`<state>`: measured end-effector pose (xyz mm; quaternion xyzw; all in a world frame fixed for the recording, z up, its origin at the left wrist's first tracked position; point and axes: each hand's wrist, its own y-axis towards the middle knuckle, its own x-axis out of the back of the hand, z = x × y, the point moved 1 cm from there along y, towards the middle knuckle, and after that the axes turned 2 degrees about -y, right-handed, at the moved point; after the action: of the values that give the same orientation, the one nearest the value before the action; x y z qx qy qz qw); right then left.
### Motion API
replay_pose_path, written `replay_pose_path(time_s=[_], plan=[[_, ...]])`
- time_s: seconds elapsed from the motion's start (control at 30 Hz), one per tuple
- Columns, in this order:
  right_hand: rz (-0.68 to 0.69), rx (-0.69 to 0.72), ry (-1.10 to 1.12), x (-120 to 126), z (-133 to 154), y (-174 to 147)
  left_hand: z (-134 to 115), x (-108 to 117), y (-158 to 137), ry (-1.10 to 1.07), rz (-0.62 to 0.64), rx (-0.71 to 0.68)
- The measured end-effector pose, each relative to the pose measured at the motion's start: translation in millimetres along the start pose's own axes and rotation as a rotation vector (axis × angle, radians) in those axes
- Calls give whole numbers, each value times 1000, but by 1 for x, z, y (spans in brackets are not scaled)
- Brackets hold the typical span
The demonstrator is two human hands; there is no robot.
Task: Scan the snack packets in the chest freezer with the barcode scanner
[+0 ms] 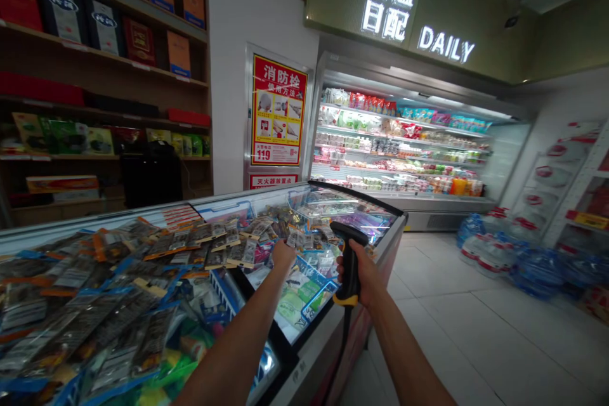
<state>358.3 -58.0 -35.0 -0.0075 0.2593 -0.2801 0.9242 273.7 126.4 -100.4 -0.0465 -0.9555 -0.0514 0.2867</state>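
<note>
Barcode scanner (351,266) stands nearly upright inside the right grip (365,269).

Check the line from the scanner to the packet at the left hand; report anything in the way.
Nothing visible stands between the scanner in the right hand and the packet at the left hand. Other packets lie in the freezer around there. Clear glass I cannot rule out.

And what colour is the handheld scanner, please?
The scanner is black with yellow trim, clearest in head view.
</note>
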Motion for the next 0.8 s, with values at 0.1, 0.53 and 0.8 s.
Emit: replay_pose_path(time_s=[0.1,0.53,0.8], plan=[[-19,-4,-3,4,3,-1,-13,-7,-5,60,34,-54],[-18,1,-8,5,1,1,-27,-22,-25,110,60,-262],[34,-16,-65,-19,-16,-2,12,60,-23,480,-200,-331]])
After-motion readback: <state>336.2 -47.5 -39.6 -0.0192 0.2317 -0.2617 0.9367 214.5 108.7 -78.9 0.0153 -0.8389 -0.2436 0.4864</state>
